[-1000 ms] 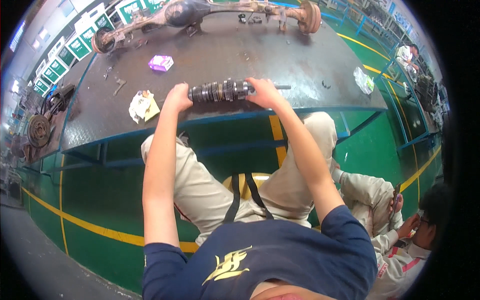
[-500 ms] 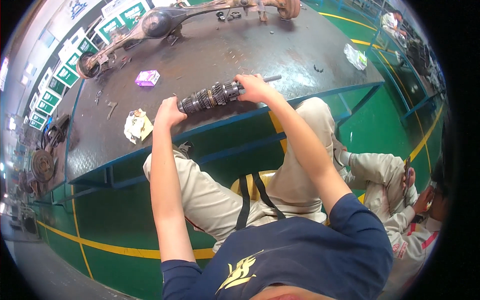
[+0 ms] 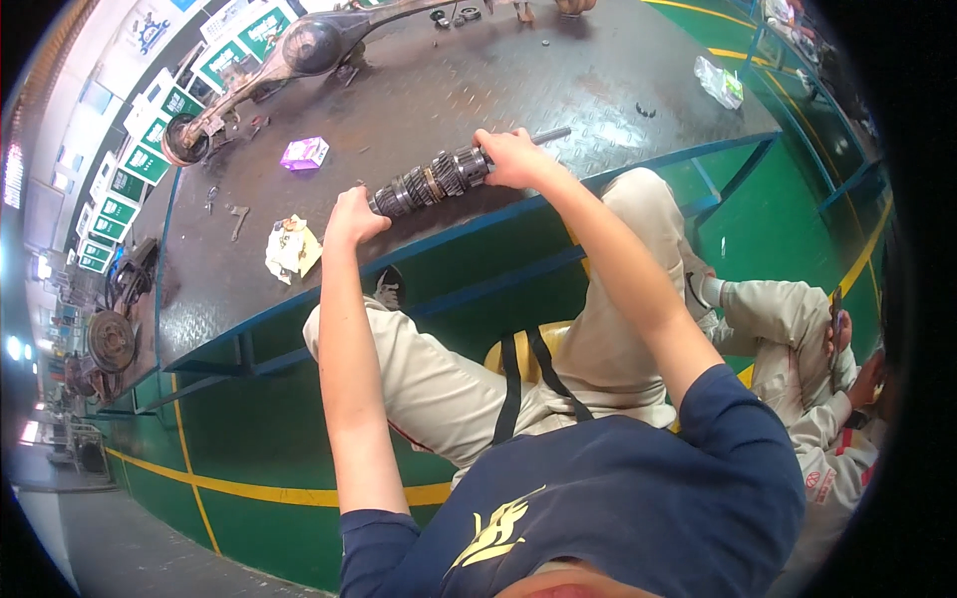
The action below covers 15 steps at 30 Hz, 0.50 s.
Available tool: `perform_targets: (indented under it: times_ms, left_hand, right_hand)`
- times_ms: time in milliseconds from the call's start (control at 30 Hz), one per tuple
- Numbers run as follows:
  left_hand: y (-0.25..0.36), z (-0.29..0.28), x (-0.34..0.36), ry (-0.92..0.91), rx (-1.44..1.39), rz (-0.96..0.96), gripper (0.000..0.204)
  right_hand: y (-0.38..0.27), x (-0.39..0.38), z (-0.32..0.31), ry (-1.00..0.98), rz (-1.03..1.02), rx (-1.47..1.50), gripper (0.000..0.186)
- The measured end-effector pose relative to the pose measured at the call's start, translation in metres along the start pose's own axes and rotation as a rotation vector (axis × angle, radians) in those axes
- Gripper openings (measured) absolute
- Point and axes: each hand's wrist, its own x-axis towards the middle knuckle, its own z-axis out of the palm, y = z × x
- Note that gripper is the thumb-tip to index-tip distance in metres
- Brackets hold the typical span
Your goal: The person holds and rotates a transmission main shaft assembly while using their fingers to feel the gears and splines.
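Observation:
A dark metal gear shaft with several toothed gears lies slantwise at the near edge of the steel table. Its thin bare end points to the far right, past my right hand. My left hand is closed round the shaft's left end, and my right hand grips it just beyond the last gear on the right. Whether the shaft rests on the tabletop or is held slightly above it, I cannot tell. Fingers hide parts of both gripped ends.
A rusty axle housing spans the table's far side. A purple box, crumpled stained paper, a small metal tool and a plastic bag lie on the table. Another person sits close on my right.
The whole view has shifted a little, so the table and its things appear farther right. Both hands keep their grip on the gear shaft, which shows no clear movement along the table.

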Motion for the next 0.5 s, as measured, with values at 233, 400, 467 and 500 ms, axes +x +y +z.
perform_targets:
  times_ms: [233,400,467,500]
  left_hand:
    - [0.008,-0.001,-0.002,-0.021,0.028,-0.059,0.05]
    - [-0.006,0.001,0.007,-0.007,0.029,-0.041,0.05]
    - [0.008,0.0,0.004,-0.025,0.02,-0.076,0.048]
    - [0.008,-0.002,0.005,-0.037,0.006,-0.116,0.048]
  right_hand:
    - [0.011,-0.005,0.015,0.077,-0.074,-0.129,0.051]
    - [0.015,-0.004,0.016,0.229,-0.081,-0.363,0.039]
    - [0.027,-0.012,0.012,0.187,-0.025,-0.352,0.035]
    - [0.032,-0.014,0.013,0.173,-0.04,-0.366,0.035]
